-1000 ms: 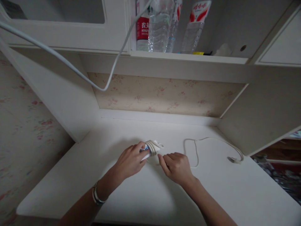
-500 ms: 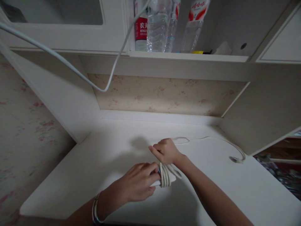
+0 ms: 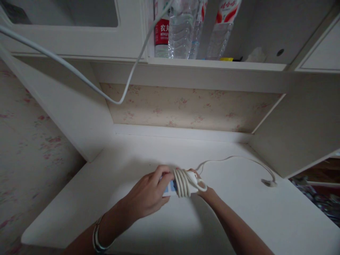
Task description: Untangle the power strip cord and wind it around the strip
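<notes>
A white power strip (image 3: 166, 189) with blue patches is held up above the desk, tilted slightly. Several turns of its off-white power cord (image 3: 182, 183) wrap round its right part, and a loose loop sticks out at the right end. My left hand (image 3: 148, 194), with a silver bangle on the wrist, grips the strip's left end between thumb and fingers. Behind the strip's right end is my right hand (image 3: 205, 194), closed on the cord and mostly hidden by the strip and the coils.
The cord's free length runs over the white desk (image 3: 127, 148) to a plug (image 3: 269, 183) near the right side panel. Plastic bottles (image 3: 180, 33) stand on the shelf above. A thick white cable (image 3: 87, 81) hangs across the upper left in front of the cabinet.
My right hand has gone from above the strip to behind its right end, carrying the cord round. The strip has risen slightly and moved left, and the trailing cord has shifted.
</notes>
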`<control>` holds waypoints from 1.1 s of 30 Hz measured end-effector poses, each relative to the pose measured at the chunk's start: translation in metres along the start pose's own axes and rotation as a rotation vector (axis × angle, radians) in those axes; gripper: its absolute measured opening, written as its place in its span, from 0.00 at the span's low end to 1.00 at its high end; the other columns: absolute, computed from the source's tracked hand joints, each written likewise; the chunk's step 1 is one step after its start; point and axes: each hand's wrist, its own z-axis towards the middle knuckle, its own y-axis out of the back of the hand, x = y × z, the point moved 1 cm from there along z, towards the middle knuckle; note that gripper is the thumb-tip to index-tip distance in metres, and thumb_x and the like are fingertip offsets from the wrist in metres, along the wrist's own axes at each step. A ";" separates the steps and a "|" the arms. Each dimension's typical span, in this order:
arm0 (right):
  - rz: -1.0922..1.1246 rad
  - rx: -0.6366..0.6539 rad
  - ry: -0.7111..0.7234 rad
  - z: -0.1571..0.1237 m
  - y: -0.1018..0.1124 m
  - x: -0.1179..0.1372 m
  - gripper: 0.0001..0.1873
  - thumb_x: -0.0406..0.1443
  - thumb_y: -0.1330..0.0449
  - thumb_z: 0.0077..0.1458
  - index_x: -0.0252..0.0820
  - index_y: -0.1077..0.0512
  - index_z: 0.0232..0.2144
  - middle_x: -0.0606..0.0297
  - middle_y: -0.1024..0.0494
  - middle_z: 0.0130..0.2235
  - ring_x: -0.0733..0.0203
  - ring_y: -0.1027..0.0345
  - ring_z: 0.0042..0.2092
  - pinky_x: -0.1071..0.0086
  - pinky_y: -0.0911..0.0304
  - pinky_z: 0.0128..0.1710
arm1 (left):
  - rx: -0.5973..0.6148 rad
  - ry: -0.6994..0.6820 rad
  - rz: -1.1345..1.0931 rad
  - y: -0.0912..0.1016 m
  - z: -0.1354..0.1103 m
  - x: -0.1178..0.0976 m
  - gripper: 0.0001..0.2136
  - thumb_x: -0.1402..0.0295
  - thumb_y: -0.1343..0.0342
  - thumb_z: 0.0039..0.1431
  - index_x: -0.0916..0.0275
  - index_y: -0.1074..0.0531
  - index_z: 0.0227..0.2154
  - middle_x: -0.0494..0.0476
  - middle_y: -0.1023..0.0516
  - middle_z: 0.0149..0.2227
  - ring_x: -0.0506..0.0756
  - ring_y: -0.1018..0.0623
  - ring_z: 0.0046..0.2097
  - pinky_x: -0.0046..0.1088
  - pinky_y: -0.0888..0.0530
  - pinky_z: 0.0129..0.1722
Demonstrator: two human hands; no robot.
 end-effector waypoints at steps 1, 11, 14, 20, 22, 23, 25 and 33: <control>-0.002 0.001 -0.005 -0.006 -0.004 0.001 0.24 0.40 0.55 0.65 0.38 0.25 0.25 0.61 0.24 0.23 0.63 0.33 0.26 0.72 0.45 0.27 | -0.022 0.083 0.013 -0.004 0.002 0.005 0.24 0.74 0.45 0.51 0.62 0.42 0.52 0.62 0.36 0.50 0.57 0.26 0.43 0.34 0.24 0.41; -0.167 -0.029 -0.071 -0.040 -0.005 0.053 0.29 0.44 0.62 0.67 0.41 0.28 0.26 0.62 0.23 0.23 0.63 0.29 0.25 0.69 0.54 0.25 | -0.096 0.325 0.122 -0.038 0.018 0.035 0.25 0.74 0.46 0.50 0.63 0.39 0.54 0.62 0.36 0.53 0.57 0.25 0.45 0.32 0.25 0.43; -0.197 -0.090 -0.046 -0.042 0.008 0.062 0.28 0.43 0.60 0.67 0.40 0.28 0.24 0.62 0.24 0.22 0.64 0.31 0.23 0.68 0.56 0.25 | -0.071 0.306 0.172 -0.038 0.017 0.033 0.28 0.74 0.44 0.50 0.61 0.39 0.56 0.61 0.31 0.50 0.57 0.26 0.45 0.33 0.28 0.46; -0.282 -0.192 0.099 -0.037 0.032 0.065 0.25 0.40 0.55 0.65 0.40 0.29 0.21 0.63 0.26 0.20 0.67 0.36 0.20 0.68 0.59 0.25 | 0.023 0.296 0.223 -0.040 0.015 0.022 0.31 0.69 0.40 0.50 0.53 0.40 0.58 0.57 0.25 0.42 0.60 0.26 0.41 0.37 0.32 0.43; -0.310 -0.207 0.169 -0.032 0.039 0.064 0.24 0.39 0.55 0.64 0.40 0.28 0.21 0.63 0.26 0.20 0.67 0.37 0.20 0.69 0.58 0.25 | 0.047 0.278 0.213 -0.042 0.015 0.018 0.31 0.69 0.41 0.50 0.55 0.41 0.59 0.57 0.25 0.43 0.60 0.26 0.42 0.38 0.31 0.42; -0.320 -0.211 0.201 -0.029 0.043 0.064 0.24 0.39 0.55 0.64 0.40 0.28 0.21 0.63 0.26 0.19 0.67 0.38 0.20 0.69 0.57 0.25 | 0.065 0.253 0.202 -0.044 0.015 0.015 0.30 0.69 0.42 0.50 0.56 0.40 0.58 0.57 0.25 0.43 0.60 0.26 0.42 0.38 0.31 0.43; -0.337 -0.211 0.262 -0.022 0.051 0.063 0.24 0.39 0.55 0.64 0.40 0.28 0.21 0.64 0.27 0.19 0.68 0.39 0.20 0.70 0.57 0.26 | 0.108 0.192 0.183 -0.046 0.015 0.010 0.24 0.68 0.42 0.51 0.59 0.34 0.52 0.57 0.24 0.41 0.60 0.26 0.43 0.39 0.32 0.45; -0.067 -0.094 0.299 0.010 0.067 0.046 0.29 0.42 0.56 0.64 0.38 0.33 0.15 0.68 0.35 0.15 0.71 0.47 0.18 0.72 0.56 0.24 | 0.187 0.009 0.044 -0.029 0.009 -0.010 0.22 0.66 0.41 0.49 0.60 0.33 0.49 0.57 0.24 0.43 0.60 0.26 0.45 0.41 0.33 0.49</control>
